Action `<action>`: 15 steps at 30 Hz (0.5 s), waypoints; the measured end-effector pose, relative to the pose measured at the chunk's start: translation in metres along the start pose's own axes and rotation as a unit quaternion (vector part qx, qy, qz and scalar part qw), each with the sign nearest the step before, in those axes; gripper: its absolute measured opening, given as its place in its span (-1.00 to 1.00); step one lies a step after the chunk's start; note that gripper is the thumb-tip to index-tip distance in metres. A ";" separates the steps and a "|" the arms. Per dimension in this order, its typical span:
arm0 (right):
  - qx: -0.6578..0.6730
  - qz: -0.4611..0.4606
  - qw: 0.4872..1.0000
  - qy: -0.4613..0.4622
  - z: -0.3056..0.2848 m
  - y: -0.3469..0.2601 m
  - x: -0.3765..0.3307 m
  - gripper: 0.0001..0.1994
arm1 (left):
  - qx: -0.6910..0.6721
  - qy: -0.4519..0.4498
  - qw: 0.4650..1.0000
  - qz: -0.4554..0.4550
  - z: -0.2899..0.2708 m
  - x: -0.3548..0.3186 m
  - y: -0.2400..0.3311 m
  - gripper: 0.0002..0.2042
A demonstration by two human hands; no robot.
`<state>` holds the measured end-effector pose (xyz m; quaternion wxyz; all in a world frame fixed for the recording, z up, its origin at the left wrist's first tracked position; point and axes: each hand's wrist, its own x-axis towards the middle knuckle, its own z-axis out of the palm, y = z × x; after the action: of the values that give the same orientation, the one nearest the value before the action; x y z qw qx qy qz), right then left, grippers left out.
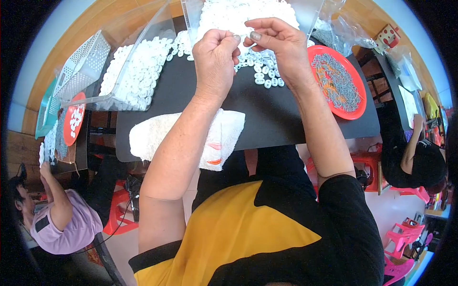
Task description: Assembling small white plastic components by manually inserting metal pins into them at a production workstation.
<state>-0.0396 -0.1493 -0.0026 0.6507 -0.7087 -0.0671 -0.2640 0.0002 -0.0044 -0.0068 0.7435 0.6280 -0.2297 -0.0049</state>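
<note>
My left hand (217,59) is raised over the dark table, its thumb pressed to its curled fingers. Across from it, my right hand (285,52) pinches with thumb and forefinger, its other fingers loosely bent. Whatever lies between the fingertips is too small to make out. Just beyond both hands is a heap of small white plastic pieces (238,10) in a clear bin. Loose oval pieces with two holes (267,83) lie on the table beneath my right hand. To its right, a red plate (352,115) holds many thin grey pins or screws (341,93).
A white towel (157,136) lies under my left forearm. At left stands a clear bin (138,47) of white pieces beside a white perforated basket (83,62). Clear plastic bags (341,33) sit at the back right. One person (67,219) works at left, another (415,162) at right.
</note>
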 end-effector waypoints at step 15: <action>0.093 0.069 0.993 -0.023 0.004 0.001 0.000 -0.80 | -0.061 -0.006 0.998 -0.013 0.002 0.003 -0.003 -0.87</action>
<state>-0.0384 -0.1459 -0.0034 0.7284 -0.6542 -0.0572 -0.1954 0.0034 -0.0078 -0.0078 0.7791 0.5841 -0.2254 -0.0326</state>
